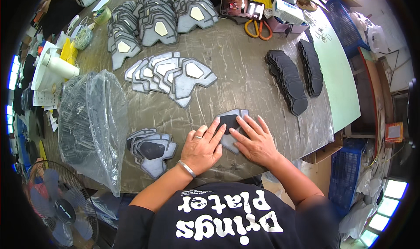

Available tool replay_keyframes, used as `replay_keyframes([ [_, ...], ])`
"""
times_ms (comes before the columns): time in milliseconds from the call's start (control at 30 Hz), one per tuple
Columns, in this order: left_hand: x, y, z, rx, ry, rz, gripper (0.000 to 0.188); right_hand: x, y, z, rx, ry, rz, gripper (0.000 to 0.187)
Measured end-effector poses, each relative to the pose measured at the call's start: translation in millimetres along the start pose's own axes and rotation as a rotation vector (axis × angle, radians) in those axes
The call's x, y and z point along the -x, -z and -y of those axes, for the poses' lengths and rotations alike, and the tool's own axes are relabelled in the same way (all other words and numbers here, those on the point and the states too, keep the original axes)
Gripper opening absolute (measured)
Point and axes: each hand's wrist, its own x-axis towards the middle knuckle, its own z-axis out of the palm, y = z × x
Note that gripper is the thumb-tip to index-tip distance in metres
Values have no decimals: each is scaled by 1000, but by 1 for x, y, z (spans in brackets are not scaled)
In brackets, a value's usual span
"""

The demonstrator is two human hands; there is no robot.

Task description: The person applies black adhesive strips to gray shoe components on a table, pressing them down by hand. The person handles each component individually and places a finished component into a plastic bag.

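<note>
In front of me a grey, lobed shoe-part-like piece (229, 144) lies flat on the table, with a black rounded patch (228, 122) on it. My left hand (202, 147) rests on the patch's left side, fingers stretched out and a ring and bracelet showing. From the right, my right hand (256, 142) lies spread over the same piece, its fingertips at the patch's edge. Both hands partly cover the piece. To the left is a small overlapping pile of grey pieces with black patches (154, 150). Farther off, grey pieces with whitish centres (192, 77) are fanned out.
Rows of stacked grey pieces (161, 32) stand at the back. Black patches (288, 83) overlap in two rows at right. Orange-handled scissors (258, 29) lie near a propped phone (242, 7). At left are a filled plastic bag (94, 122), a white bottle (61, 66) and a fan (63, 209).
</note>
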Motion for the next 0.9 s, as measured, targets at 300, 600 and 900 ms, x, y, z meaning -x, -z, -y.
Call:
replay_keyframes([
  [300,9,0,1,-93,-74,39,51,-5,6,11,81,77,-35,37],
  [600,4,5,-3,-121,-73,63,52,1,5,0,-48,81,-29,40],
  [900,3,-1,-2,-109,-63,-23,45,-8,6,1,-75,-32,-113,27],
])
